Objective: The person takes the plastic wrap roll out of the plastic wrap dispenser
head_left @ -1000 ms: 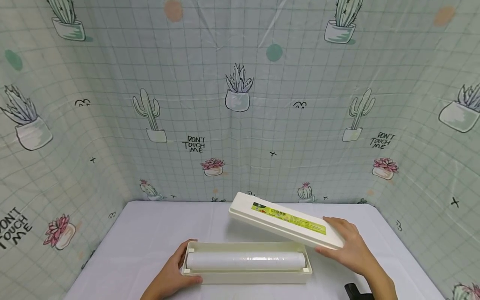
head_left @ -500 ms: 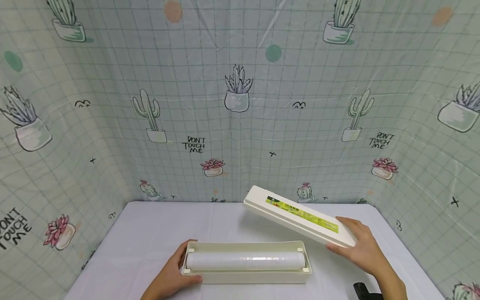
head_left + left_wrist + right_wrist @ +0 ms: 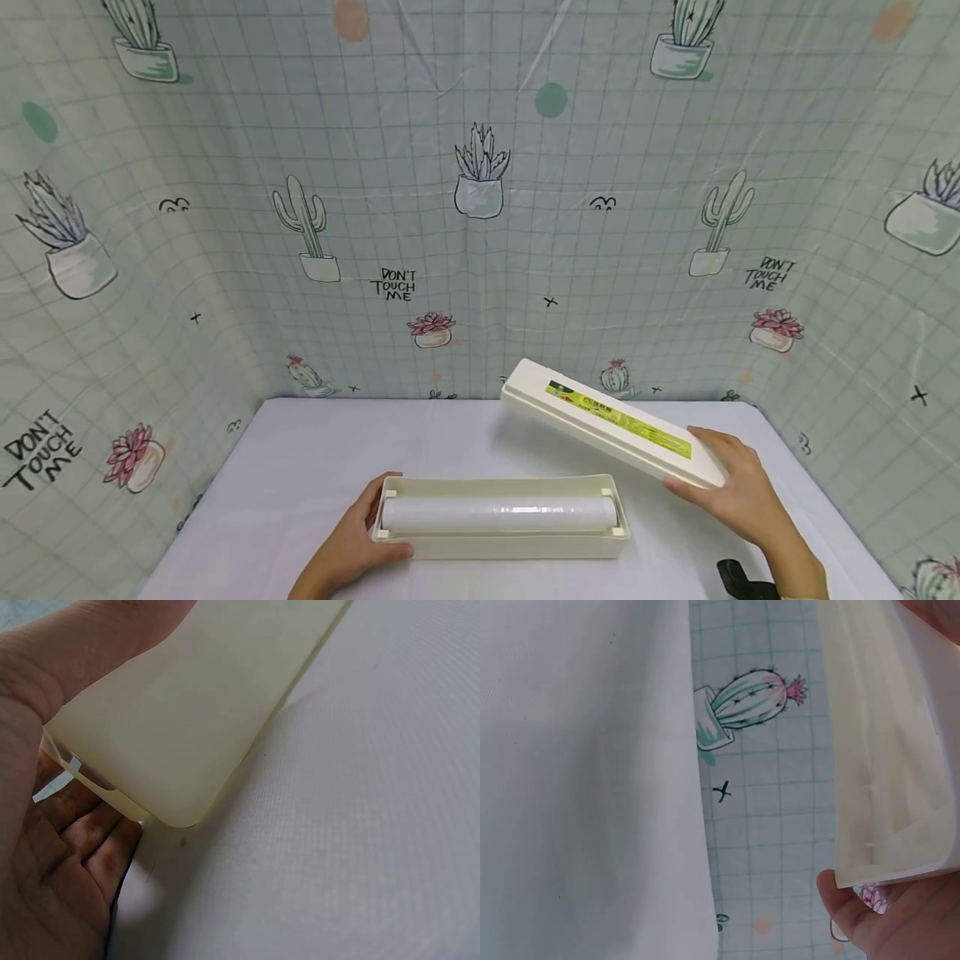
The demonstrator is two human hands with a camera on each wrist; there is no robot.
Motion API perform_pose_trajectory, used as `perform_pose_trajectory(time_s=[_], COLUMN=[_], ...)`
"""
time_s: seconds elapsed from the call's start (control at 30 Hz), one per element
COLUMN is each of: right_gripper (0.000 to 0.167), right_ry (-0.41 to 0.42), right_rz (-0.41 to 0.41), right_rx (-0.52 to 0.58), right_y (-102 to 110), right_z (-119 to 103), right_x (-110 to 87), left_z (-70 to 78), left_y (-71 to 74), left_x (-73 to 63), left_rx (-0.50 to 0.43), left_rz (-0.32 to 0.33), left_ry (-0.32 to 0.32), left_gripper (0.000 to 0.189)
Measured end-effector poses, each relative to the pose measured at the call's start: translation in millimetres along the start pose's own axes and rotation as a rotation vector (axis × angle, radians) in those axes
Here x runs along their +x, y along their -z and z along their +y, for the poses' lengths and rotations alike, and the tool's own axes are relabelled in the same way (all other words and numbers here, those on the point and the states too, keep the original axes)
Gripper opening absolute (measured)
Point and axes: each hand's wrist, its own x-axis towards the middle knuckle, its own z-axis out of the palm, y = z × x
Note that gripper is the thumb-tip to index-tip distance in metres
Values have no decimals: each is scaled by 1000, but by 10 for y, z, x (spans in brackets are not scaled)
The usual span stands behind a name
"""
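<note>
A long cream box (image 3: 510, 547) sits on the table with its top off. Inside it lies a roll of clear-white cling film (image 3: 498, 514). My left hand (image 3: 356, 533) grips the box's left end, thumb along the front and fingers behind; the left wrist view shows the thumb over the box wall (image 3: 172, 727). Raised to the right, the white lid (image 3: 600, 417) with a yellow-green label tilts, its left end higher. My right hand (image 3: 746, 492) holds the lid by its right end. The right wrist view shows the lid's hollow underside (image 3: 892, 772).
A black object (image 3: 742, 581), partly hidden by the right forearm, is at the front right. White cloth covers the table (image 3: 315, 442). A curtain with printed cacti (image 3: 480, 292) surrounds the back and sides.
My right hand has carried the lid to the right and slightly away from the box. The left hand still grips the box in the same place. The head view has shifted slightly.
</note>
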Motion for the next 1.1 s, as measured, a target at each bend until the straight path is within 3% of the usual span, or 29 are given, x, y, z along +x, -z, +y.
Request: perform_pose_trajectory(time_s=[0.23, 0.57, 0.83, 1.1], right_gripper=[90, 87, 93, 93], right_ry=[-45, -91, -180, -198], right_rz=[13, 71, 49, 55], right_rx=[-3, -44, -34, -37], right_y=[88, 244, 358, 388], right_z=[87, 349, 540, 611], right_x=[-65, -140, -178, -199], left_z=[-7, 6, -5, 8], left_y=[16, -24, -10, -13], left_x=[-18, -7, 15, 14], left_rx=[12, -32, -5, -3], left_rz=[12, -16, -10, -14], left_ry=[34, 14, 23, 10], left_gripper=[101, 101, 101, 101])
